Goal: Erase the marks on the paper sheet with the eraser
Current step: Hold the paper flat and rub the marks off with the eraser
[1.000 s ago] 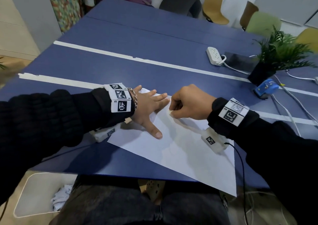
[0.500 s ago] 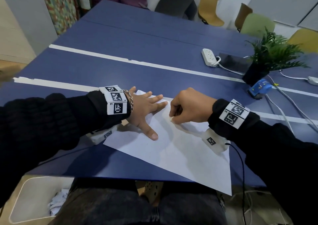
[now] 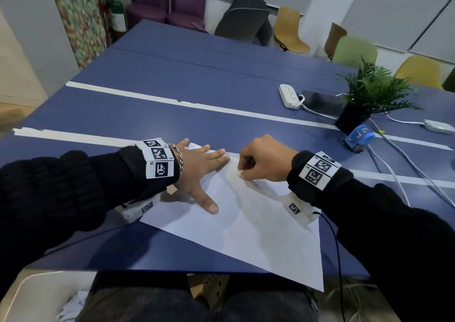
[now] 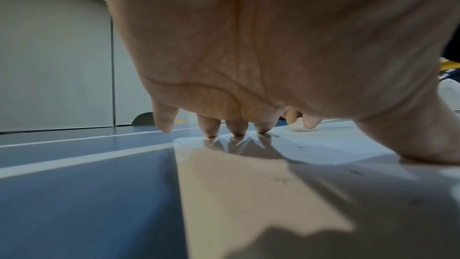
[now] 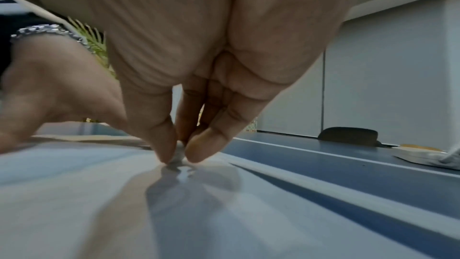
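Eraser: small white eraser [image 3: 239,172], pinched at the tips of the right hand's fingers and pressed down on the sheet near its far corner; in the right wrist view only a pale sliver [image 5: 178,156] shows between the thumb and fingertip.
Paper: white rectangular paper sheet [image 3: 251,233], lying flat and skewed on the tabletop, one corner overhanging the near edge at 5 o'clock; a few faint dark marks [image 4: 285,180] show under the left palm.
Right hand: right hand [image 3: 266,160], curled, thumb and fingers closed on the eraser, at 1 o'clock of the sheet's middle.
Left hand: left hand [image 3: 197,169], flat on the sheet at 11 o'clock, fingers [image 4: 237,128] straight and spread, tips pressing the paper, thumb splayed towards 6 o'clock; little finger off the paper's edge.
Gap: the left fingertips and the eraser lie near each other, not touching.
Tabletop: dark blue tabletop [image 3: 172,80] crossed by two white tape strips [image 3: 197,106].
Further out: white power strip [image 3: 288,94], dark phone [image 3: 322,103], green potted plant [image 3: 369,92] and blue tape dispenser [image 3: 359,135], all at 2 o'clock, well apart from the sheet.
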`<action>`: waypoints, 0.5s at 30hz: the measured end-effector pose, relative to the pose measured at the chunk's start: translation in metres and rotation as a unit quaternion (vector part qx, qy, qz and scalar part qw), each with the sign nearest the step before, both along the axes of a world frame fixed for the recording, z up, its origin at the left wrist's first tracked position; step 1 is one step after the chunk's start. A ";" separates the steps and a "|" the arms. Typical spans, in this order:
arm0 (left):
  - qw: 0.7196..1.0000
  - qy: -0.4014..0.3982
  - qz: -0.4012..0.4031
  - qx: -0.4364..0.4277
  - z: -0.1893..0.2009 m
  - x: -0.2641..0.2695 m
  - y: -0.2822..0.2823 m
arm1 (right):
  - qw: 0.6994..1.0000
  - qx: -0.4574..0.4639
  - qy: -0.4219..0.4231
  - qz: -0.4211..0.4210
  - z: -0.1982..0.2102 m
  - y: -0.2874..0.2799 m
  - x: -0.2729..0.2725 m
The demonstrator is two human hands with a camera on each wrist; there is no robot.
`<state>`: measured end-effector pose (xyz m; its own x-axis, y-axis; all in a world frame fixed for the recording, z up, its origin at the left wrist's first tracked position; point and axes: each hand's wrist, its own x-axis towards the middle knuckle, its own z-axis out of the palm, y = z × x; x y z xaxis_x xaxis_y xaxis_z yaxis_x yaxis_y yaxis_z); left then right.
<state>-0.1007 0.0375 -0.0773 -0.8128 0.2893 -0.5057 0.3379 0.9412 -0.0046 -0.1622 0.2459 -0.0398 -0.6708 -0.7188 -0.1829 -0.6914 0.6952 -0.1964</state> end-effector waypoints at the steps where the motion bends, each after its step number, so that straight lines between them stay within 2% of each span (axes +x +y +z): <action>1: 1.000 0.001 -0.002 0.000 0.001 0.000 0.000 | 1.000 -0.008 0.012 -0.003 0.000 0.001 0.001; 5: 1.000 -0.004 0.002 0.009 0.001 -0.001 -0.001 | 0.999 0.007 0.005 0.049 -0.002 0.000 0.020; 10: 1.000 0.002 0.001 0.004 -0.001 -0.001 -0.001 | 0.999 0.006 0.034 0.020 -0.002 0.004 0.010; 15: 1.000 0.005 0.005 0.009 -0.001 -0.001 -0.001 | 0.998 0.004 0.030 0.063 -0.006 -0.002 0.026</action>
<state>-0.1017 0.0364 -0.0788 -0.8211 0.2892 -0.4921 0.3279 0.9447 0.0082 -0.1363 0.2443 -0.0462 -0.5855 -0.7964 -0.1512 -0.7835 0.6039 -0.1465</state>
